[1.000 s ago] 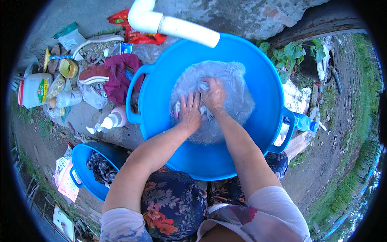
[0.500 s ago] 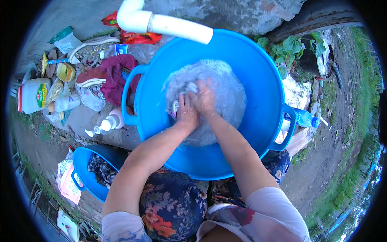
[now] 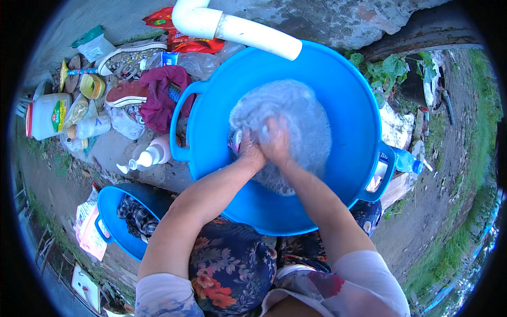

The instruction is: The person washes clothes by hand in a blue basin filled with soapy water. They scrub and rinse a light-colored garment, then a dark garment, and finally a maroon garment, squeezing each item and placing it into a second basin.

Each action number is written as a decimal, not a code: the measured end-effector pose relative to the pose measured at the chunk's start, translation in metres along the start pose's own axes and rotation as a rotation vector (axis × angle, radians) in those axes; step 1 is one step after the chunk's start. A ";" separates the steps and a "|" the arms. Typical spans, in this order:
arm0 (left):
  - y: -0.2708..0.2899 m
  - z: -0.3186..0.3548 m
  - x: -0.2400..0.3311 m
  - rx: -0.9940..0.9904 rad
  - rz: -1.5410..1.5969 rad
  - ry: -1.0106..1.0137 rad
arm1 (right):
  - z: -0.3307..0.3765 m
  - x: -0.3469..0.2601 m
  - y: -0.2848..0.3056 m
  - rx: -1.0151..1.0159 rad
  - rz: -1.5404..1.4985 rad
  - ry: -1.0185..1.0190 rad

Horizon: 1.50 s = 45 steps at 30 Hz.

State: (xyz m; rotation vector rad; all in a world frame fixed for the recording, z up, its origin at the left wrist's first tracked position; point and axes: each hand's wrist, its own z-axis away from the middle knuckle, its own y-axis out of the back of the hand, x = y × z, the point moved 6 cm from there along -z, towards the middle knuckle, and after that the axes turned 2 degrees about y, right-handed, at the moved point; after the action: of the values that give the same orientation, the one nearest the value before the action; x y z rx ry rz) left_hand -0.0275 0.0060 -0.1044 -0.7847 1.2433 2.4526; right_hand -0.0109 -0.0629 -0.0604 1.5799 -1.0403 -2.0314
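Large blue tub: round, two moulded handles; holds foamy, soapy water; both hands are inside it, near its middle.

Left hand: closed in a loose fist, knuckles pressed against the right hand; grips a wet cloth, of which only a pale and pink edge shows just left of the fist.

Right hand: fingers curled, blurred, pressed against the left hand in the suds; whether it clasps the same cloth cannot be told.

White pipe: beyond the hands, its open end resting over the far rim of the tub.

Small blue basin: near the left elbow, on the ground; holds dark checked laundry.

Pump bottle: pale, lying just left of the tub's left handle.

Maroon garment: heaped left of the tub, beyond the pump bottle; a sneaker lies past it.

White jug: far left, well apart from the hands, among small jars and bags.

Clear plastic bottle: right of the tub's right handle.

Change from the earlier frames: one second ago the hands lay flatter and a little apart on the cloth, the right further forward; they have since drawn together into a tight pair; tub, pipe and basin hold the same arrangement.
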 end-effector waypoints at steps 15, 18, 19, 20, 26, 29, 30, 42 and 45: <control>-0.028 -0.011 -0.008 -0.100 1.206 0.295 | 0.027 -0.015 -0.007 0.076 0.012 0.088; 0.000 0.001 -0.020 -0.038 0.979 0.261 | -0.023 0.023 -0.009 0.118 -0.015 -0.100; 0.006 0.005 -0.030 -0.004 0.895 0.270 | -0.037 0.015 0.010 0.090 0.024 -0.124; 0.021 0.014 -0.045 0.314 0.876 0.438 | -0.045 0.032 0.019 0.143 -0.091 -0.147; 0.049 0.005 -0.100 0.775 1.308 0.352 | -0.002 0.104 0.101 0.034 -0.401 -0.643; 0.058 0.013 -0.129 0.908 1.389 0.690 | 0.065 0.079 0.112 -0.284 -0.569 -0.846; 0.039 0.010 -0.128 0.818 1.646 0.788 | 0.067 0.061 0.118 -0.552 -0.398 -0.733; -0.029 0.002 -0.022 -0.438 1.619 0.298 | -0.037 0.054 0.066 0.018 0.153 -0.068; -0.015 0.007 -0.023 -0.401 1.392 0.223 | 0.024 0.035 0.048 0.015 -0.277 -0.022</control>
State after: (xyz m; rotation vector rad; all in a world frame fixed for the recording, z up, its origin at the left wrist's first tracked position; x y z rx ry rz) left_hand -0.0045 0.0203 -0.0970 -0.2039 1.7617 3.8690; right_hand -0.0510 -0.1107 -0.0467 1.7989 -0.8867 -2.2265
